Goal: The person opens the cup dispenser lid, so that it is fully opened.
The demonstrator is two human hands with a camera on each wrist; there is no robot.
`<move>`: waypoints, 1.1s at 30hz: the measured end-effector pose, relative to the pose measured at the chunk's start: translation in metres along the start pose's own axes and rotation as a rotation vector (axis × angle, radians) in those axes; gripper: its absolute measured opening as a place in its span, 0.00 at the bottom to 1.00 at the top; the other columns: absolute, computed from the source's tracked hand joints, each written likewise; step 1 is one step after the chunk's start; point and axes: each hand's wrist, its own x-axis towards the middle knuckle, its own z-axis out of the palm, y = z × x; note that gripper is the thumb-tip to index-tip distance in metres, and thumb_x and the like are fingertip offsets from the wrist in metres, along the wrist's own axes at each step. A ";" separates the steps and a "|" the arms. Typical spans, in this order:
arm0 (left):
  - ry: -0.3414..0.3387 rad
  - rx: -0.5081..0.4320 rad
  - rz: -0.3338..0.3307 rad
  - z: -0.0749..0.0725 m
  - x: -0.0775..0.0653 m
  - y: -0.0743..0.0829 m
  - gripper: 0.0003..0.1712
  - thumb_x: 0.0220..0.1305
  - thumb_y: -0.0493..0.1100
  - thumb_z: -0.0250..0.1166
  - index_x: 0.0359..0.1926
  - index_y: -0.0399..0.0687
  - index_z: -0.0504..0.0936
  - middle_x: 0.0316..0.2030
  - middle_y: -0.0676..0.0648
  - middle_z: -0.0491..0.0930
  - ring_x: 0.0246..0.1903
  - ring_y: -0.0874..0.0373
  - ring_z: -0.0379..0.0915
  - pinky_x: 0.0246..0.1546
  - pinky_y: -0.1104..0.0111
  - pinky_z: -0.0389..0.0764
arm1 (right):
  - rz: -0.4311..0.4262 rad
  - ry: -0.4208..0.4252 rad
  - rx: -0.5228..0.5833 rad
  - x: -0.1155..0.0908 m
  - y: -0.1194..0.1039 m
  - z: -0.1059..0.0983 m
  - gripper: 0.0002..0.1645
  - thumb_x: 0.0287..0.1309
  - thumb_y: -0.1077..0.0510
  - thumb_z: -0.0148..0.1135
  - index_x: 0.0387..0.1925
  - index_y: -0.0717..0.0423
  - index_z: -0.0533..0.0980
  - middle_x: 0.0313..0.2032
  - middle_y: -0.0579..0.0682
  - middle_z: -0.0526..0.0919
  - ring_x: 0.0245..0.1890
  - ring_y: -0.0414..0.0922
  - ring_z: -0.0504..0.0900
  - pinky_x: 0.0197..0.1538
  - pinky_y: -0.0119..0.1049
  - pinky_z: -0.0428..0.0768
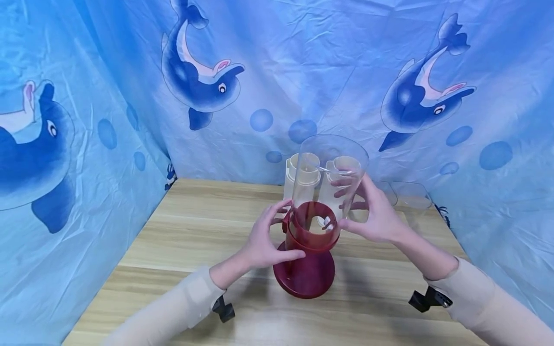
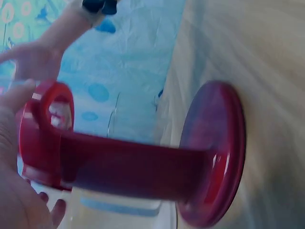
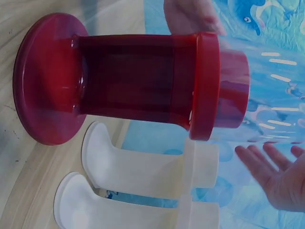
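In front of me is a dark red stand (image 1: 305,276) with a round foot, an upright and a ring (image 2: 35,143) at its top. A clear, tall cylinder (image 1: 329,154) is upright with its lower end at the ring; a red collar (image 3: 233,90) shows inside it. My left hand (image 1: 266,240) spreads around the ring's left side, thumb extended in front and fingers reaching behind. My right hand (image 1: 376,211) is at the cylinder's right side, fingers spread behind its wall and thumb close to its lower edge. In the right wrist view the fingertips (image 3: 240,150) lie right beside the clear wall.
Two white stands (image 3: 133,167) of similar shape are behind the red one, partly seen through the cylinder. Clear containers (image 1: 411,194) lie on the wooden table (image 1: 207,226) at the back right. A blue curtain (image 1: 324,72) with dolphins hangs behind and at both sides.
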 end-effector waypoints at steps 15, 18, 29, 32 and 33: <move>0.052 0.005 -0.078 0.008 0.012 0.003 0.60 0.41 0.49 0.91 0.74 0.61 0.67 0.64 0.54 0.79 0.65 0.55 0.76 0.60 0.54 0.87 | 0.062 -0.030 -0.035 0.013 -0.003 0.007 0.56 0.52 0.62 0.78 0.79 0.45 0.59 0.69 0.56 0.80 0.60 0.54 0.86 0.54 0.50 0.91; 0.018 -0.003 -0.073 0.004 0.012 0.000 0.63 0.41 0.49 0.90 0.76 0.59 0.64 0.67 0.53 0.77 0.67 0.54 0.75 0.64 0.52 0.85 | 0.067 -0.008 -0.002 0.013 -0.005 0.004 0.59 0.50 0.65 0.79 0.79 0.45 0.58 0.69 0.57 0.79 0.61 0.55 0.85 0.55 0.47 0.91; -0.079 -0.011 -0.099 -0.006 0.021 -0.008 0.64 0.42 0.51 0.90 0.77 0.50 0.64 0.68 0.50 0.79 0.67 0.53 0.77 0.63 0.55 0.86 | 0.065 -0.013 0.043 0.018 -0.007 0.005 0.62 0.49 0.65 0.82 0.79 0.52 0.55 0.68 0.59 0.78 0.62 0.56 0.83 0.54 0.52 0.91; -0.080 0.021 -0.084 -0.005 0.023 -0.007 0.64 0.39 0.49 0.91 0.76 0.51 0.65 0.68 0.52 0.79 0.67 0.54 0.77 0.63 0.57 0.86 | 0.048 -0.008 0.052 0.023 -0.011 0.002 0.62 0.49 0.67 0.80 0.79 0.52 0.55 0.69 0.60 0.76 0.63 0.58 0.83 0.57 0.50 0.90; -0.085 0.030 -0.077 -0.005 0.024 -0.007 0.64 0.39 0.49 0.91 0.76 0.53 0.66 0.68 0.52 0.79 0.67 0.55 0.77 0.64 0.57 0.86 | 0.042 -0.003 0.059 0.025 -0.013 0.001 0.62 0.49 0.68 0.79 0.79 0.50 0.54 0.70 0.60 0.76 0.63 0.59 0.83 0.59 0.48 0.90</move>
